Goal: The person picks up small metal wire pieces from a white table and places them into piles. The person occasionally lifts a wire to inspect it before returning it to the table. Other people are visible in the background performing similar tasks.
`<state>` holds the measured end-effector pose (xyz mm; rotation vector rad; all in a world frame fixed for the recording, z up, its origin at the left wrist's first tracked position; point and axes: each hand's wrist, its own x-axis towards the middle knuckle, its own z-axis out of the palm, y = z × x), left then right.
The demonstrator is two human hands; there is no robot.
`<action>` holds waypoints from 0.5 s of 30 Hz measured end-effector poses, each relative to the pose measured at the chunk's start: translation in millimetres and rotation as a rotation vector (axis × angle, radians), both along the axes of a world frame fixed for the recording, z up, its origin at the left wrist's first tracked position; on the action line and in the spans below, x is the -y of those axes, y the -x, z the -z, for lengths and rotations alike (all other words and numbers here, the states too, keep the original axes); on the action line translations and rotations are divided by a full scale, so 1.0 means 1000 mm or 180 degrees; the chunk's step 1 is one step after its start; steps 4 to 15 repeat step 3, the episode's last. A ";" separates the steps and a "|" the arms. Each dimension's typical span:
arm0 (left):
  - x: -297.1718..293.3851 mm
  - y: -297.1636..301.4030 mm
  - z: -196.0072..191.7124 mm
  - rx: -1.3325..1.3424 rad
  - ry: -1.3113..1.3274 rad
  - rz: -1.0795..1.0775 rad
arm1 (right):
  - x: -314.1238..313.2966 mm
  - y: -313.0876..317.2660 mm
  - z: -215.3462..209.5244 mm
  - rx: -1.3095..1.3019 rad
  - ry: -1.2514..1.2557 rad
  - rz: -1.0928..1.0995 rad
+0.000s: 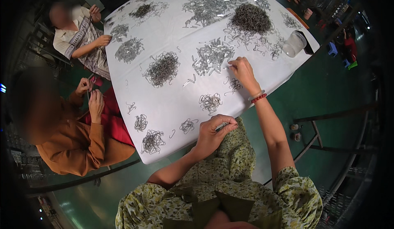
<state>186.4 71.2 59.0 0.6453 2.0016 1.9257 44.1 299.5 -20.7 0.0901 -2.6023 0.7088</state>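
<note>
A big dark heap of wire hooks (pixel 251 19) lies at the far side of the desk (pixel 172 106), which is covered in white. Left of it spreads a loose scatter of shiny metal pieces (pixel 209 1). A translucent plastic jar (pixel 294 44) stands at the desk's right edge. Along the left side sit two co-workers: a person in an orange top (pixel 78 145) and a person in a pale patterned shirt (pixel 80 38). Small grey piles (pixel 129 50) lie before them, possibly the same hooks. The green floor (pixel 328 89) shows beyond.
</note>
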 end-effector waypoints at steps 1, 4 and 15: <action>0.001 -0.001 -0.001 0.0018 0.0012 0.0032 | 0.001 0.005 0.006 0.0209 -0.0267 0.0006; 0.003 0.000 -0.001 0.0063 0.0008 0.0090 | 0.004 0.016 0.014 0.0552 -0.0813 -0.0028; 0.003 0.000 -0.001 0.0063 0.0008 0.0090 | 0.004 0.016 0.014 0.0552 -0.0813 -0.0028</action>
